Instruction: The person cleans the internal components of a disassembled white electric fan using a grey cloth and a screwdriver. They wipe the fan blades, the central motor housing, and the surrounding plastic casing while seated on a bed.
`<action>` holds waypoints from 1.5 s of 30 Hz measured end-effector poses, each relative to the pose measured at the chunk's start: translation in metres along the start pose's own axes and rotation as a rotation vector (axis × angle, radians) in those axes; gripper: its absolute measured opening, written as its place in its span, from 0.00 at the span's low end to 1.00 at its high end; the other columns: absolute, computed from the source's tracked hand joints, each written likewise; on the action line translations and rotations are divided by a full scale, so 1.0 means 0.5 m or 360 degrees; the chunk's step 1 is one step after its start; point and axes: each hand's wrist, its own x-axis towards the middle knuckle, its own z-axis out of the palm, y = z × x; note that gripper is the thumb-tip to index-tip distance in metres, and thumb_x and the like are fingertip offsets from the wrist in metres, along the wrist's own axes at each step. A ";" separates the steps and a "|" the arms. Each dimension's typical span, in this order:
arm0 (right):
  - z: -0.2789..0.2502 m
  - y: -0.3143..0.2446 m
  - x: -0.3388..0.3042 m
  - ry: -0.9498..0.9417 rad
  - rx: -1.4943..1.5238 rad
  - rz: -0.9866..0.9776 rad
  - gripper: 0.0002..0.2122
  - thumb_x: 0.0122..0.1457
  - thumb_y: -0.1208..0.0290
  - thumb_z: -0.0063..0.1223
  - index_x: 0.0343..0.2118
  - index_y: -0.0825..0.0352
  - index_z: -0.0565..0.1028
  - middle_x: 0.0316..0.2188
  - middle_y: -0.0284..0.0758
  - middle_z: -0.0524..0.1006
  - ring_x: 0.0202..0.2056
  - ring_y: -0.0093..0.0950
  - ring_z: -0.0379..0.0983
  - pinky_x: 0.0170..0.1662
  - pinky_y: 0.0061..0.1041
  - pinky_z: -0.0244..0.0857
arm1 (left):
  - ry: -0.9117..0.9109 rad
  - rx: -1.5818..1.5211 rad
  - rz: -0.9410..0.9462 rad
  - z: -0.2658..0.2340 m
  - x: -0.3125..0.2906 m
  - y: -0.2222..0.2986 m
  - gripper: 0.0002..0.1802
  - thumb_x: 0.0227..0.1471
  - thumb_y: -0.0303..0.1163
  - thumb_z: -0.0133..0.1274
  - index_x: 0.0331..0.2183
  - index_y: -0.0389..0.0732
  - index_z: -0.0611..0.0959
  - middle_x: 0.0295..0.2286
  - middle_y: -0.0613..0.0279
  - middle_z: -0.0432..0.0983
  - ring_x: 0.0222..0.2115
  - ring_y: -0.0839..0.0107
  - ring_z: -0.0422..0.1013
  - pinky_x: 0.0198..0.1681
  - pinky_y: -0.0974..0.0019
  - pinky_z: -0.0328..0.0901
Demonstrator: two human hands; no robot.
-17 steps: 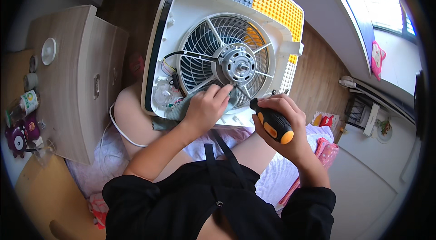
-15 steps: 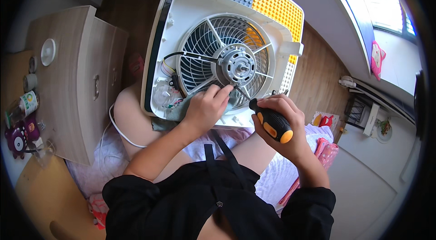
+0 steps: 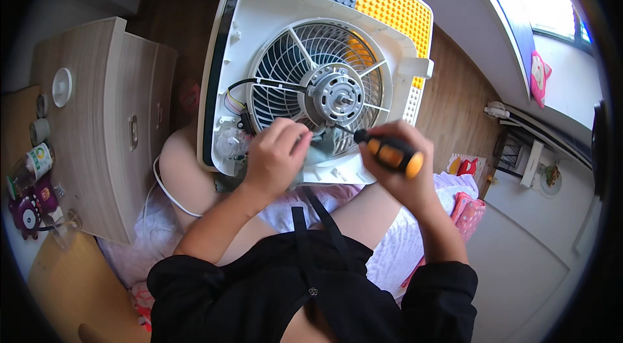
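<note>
One screwdriver (image 3: 391, 154), right hand (image 3: 410, 164), across housing edge (image 3: 347, 174); left hand (image 3: 275, 158) apart.

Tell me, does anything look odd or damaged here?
The fan looks odd: its motor and wires lie exposed. A crumpled cloth at its near side also seems out of place. No clear damage shows.

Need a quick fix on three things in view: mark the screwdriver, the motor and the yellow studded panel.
Screwdriver (image 3: 388, 152): head view, on its black-and-orange handle.
Motor (image 3: 335, 91): head view, on its silver end face.
Yellow studded panel (image 3: 396, 9): head view, mid-panel, on the studs.
</note>
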 end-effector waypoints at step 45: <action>-0.021 0.048 0.004 -0.0245 0.0095 -0.0199 0.12 0.46 0.77 0.61 0.35 0.67 0.73 0.29 0.38 0.76 0.32 0.30 0.76 0.36 0.24 0.68 | 0.0298 -0.0451 -0.0270 -0.097 0.128 -0.186 0.29 0.43 0.10 0.38 0.50 0.30 0.68 0.49 0.50 0.66 0.53 0.65 0.61 0.59 0.65 0.50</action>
